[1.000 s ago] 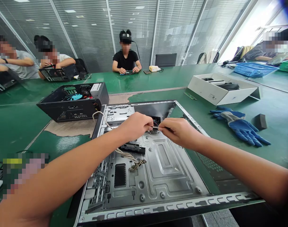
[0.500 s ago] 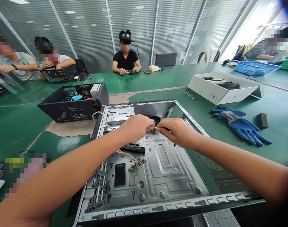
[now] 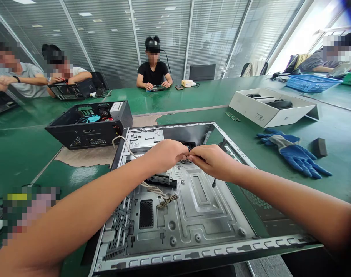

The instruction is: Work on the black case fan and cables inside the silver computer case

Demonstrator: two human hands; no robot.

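An open, stripped computer case [image 3: 201, 215] lies flat on the green table in front of me. My left hand [image 3: 165, 154] and my right hand [image 3: 212, 159] meet over its far middle, fingertips pinched together on a small dark part, likely a connector, that I cannot make out. A thin black wire end [image 3: 213, 183] dangles below my right hand. A beige twisted cable bundle [image 3: 158, 191] runs from the case's left wall down onto the metal floor under my left forearm.
A second black computer case [image 3: 90, 123] with parts inside stands at the left. Blue gloves [image 3: 296, 154], a black block [image 3: 318, 147] and an open white box [image 3: 269, 107] lie to the right. Several people sit at the far side and at the left.
My hands have closed the small gap between them; the fingertips now touch. A short black wire end now hangs beneath my right hand. The person at the far left has shifted their arms.
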